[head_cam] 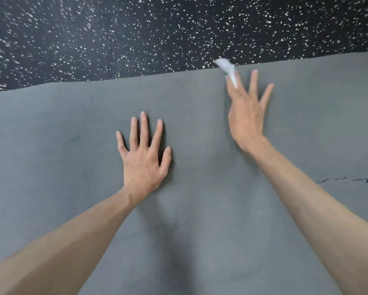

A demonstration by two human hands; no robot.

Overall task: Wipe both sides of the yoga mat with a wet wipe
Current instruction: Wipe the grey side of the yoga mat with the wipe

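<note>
A: Mat (72, 124)?
B: Flat on the speckled floor (136, 28). Left hand (143, 158) spread flat on it.
A: Right hand (245, 116)?
B: At the mat's far edge, blurred; grip pinches the wipe (226, 68), other fingers straight.

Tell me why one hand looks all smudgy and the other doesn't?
In the head view, the right hand and wipe are motion-blurred; the left hand lies flat and sharp on the mat, casting a dark shadow beside its fingers; the speckled floor smears towards the left edge.
</note>
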